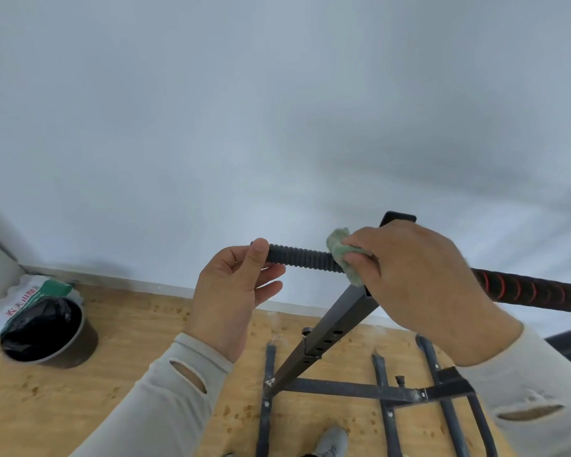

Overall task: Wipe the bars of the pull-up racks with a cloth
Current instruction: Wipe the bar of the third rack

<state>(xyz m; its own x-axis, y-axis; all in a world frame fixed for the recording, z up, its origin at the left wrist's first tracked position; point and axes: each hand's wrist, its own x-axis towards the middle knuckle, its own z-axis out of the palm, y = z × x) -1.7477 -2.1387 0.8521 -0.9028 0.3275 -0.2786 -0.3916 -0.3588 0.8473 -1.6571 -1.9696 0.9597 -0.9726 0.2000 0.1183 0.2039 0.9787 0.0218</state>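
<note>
A black ribbed bar end (299, 257) of the pull-up rack sticks out to the left from its dark upright post (327, 331). My right hand (419, 282) is wrapped around the bar with a green cloth (343, 255) pressed against it, just where the bar meets the post. My left hand (234, 291) pinches the bar's free left tip between thumb and fingers. To the right the bar continues as a black grip with red stripes (534, 290).
The rack's dark base frame (376, 390) spreads over the wooden floor below my hands. A black bin lined with a bag (47, 334) stands in the left corner against the white wall. My grey shoe (330, 440) shows at the bottom.
</note>
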